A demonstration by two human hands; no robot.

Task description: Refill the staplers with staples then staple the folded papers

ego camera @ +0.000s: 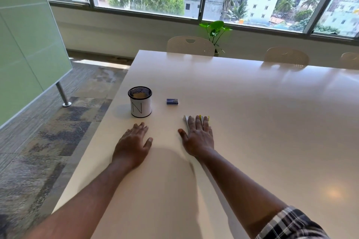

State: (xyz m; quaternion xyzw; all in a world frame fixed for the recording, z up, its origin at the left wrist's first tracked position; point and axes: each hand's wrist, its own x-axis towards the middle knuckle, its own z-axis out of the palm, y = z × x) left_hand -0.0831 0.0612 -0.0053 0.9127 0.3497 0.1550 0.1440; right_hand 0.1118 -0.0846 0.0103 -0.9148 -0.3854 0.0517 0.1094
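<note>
Mesh cup [140,102] on white table [242,122]; potted plant [215,31] behind chairs [190,45]

Papers [186,118] mostly under right hand [198,137]

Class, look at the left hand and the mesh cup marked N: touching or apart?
Apart. The head view shows bare table between the left hand's fingertips and the cup.

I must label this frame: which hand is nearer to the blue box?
The right hand, though not by much: the blue box lies ahead of it, slightly left. The left hand lies flat farther back, nearer the cup.
</note>
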